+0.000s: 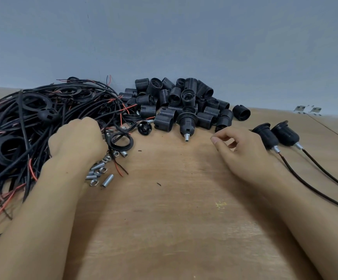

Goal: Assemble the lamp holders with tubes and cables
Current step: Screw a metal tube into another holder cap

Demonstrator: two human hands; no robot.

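Note:
A black lamp holder with a metal tube (186, 123) lies in front of a pile of black threaded lamp holder shells (181, 102). My left hand (77, 138) reaches into the tangle of black and red cables (22, 126), its fingers curled at the pile's edge; what they hold is hidden. My right hand (238, 150) hovers over the table with loosely curled fingers and holds nothing. Two assembled holders with tubes and cables (275, 136) lie just right of it. Metal tubes and nuts (101, 172) are scattered by my left wrist.
Black rings (121, 141) lie among the cables. The wooden table (174, 219) runs back to a grey wall. Two metal brackets (307, 109) sit at the far right edge.

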